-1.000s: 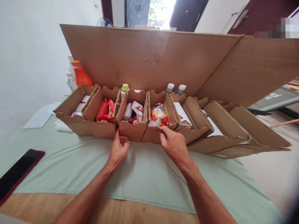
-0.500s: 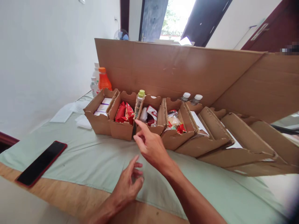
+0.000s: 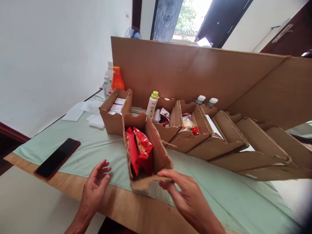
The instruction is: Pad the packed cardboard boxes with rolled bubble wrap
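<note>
At the near left a phone (image 3: 57, 158) with a red edge lies face up on the pale green cloth (image 3: 102, 152) that covers the tabletop (image 3: 126, 211). Far behind it, white papers (image 3: 73, 114) lie flat, and an orange bottle (image 3: 117, 79) stands among clear bottles by the wall. The left hand (image 3: 94, 188) hovers over the near edge of the cloth, fingers (image 3: 103, 170) spread and loose, holding nothing, just left of a cardboard tray (image 3: 146, 152). That tray sits out of the row, toward the near edge, with red snack packets (image 3: 140, 151) standing inside it. The right hand (image 3: 188, 198) has its fingers closed on the tray's near end wall, thumb along the top edge. Farther back, a tray of white boxes (image 3: 114, 112) stands at the left end of the row; right of the gap come a green-capped bottle (image 3: 152, 103) and more trays (image 3: 185, 130) with packets, leaning into one another. A tall cardboard sheet (image 3: 195, 78) stands behind them all.
</note>
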Motion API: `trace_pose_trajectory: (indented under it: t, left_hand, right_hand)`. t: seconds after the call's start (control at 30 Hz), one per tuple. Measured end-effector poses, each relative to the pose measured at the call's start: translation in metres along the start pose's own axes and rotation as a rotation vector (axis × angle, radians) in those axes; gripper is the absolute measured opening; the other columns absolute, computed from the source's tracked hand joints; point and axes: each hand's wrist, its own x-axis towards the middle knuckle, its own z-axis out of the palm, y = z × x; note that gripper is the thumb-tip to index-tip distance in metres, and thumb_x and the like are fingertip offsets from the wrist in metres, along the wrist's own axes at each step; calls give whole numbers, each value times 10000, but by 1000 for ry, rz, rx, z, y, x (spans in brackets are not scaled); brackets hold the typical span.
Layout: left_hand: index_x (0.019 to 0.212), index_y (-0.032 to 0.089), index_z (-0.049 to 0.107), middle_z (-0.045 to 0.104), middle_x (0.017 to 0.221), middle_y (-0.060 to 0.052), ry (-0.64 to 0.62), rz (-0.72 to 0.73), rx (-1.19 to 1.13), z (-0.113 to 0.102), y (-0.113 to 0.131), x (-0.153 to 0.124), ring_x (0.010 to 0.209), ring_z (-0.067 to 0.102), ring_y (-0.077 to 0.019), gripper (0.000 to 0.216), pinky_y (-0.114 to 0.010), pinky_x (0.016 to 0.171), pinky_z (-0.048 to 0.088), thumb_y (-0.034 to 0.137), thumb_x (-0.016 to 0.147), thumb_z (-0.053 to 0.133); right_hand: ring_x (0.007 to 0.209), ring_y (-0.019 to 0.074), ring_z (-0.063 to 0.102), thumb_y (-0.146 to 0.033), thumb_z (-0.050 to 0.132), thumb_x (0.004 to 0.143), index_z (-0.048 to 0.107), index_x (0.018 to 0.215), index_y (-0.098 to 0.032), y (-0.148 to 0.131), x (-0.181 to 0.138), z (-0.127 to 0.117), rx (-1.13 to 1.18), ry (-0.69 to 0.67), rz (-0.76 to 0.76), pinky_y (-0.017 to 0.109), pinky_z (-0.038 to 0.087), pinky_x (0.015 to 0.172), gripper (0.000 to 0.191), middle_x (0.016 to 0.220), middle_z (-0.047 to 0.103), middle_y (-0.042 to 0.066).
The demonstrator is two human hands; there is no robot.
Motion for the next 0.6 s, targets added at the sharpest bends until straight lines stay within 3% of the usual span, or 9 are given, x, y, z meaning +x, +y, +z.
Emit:
trace_pose_trajectory:
  t: [0.13, 0.23, 0.3, 0.4, 0.5, 0.6]
  left_hand:
    - [1461, 256, 453, 556, 1461, -147, -111, 64, 51, 9, 4, -10, 1266, 612, -312, 680, -448, 985, 555, 472, 859, 685]
    - [1523, 261, 380, 467, 1546, -144, -256, 26, 78, 24, 9, -19, 1347, 548, -332, 762, -461, 1057, 510, 428, 844, 681]
    - [1491, 237, 424, 466, 1543, -148, -346, -12, 99, 31, 16, -21, 1331, 562, -346, 759, -458, 1050, 514, 414, 801, 687]
    - [1323, 212, 573, 578, 1427, -146, -463, -15, 156, 36, 25, -22, 1268, 607, -362, 617, -431, 966, 555, 380, 740, 686]
    - [1182, 213, 641, 690, 1253, -132, -493, -20, 200, 42, 29, -24, 1185, 650, -363, 481, -399, 867, 582, 361, 727, 684]
    - [1192, 201, 624, 696, 1248, -132, -502, 3, 173, 62, 28, -25, 1155, 664, -344, 480, -411, 913, 568, 366, 744, 678]
  right_hand:
    - [694, 172, 755, -306, 610, 943, 742, 1072, -311, 29, -70, -55, 45, 233, 166, 228, 609, 636, 185, 890, 794, 12]
    - [857, 206, 778, -406, 677, 930, 577, 1400, -360, 50, -117, -73, 156, 350, 263, 276, 644, 738, 484, 1148, 773, 59]
    - [1048, 265, 751, -503, 749, 859, 456, 1522, -346, 59, -145, -63, 195, 312, 273, 334, 639, 852, 741, 1358, 682, 109]
    - [1214, 371, 666, -575, 823, 739, 525, 1493, -237, 67, -171, -18, 119, 256, 380, 443, 603, 963, 878, 1439, 614, 161]
    - [1163, 401, 681, -550, 798, 755, 687, 1310, -200, 69, -168, 24, 38, 273, 500, 504, 590, 969, 666, 1255, 728, 147]
    - [978, 368, 731, -555, 755, 783, 762, 1105, -203, 75, -145, 27, 18, 313, 493, 468, 618, 862, 477, 1015, 785, 126]
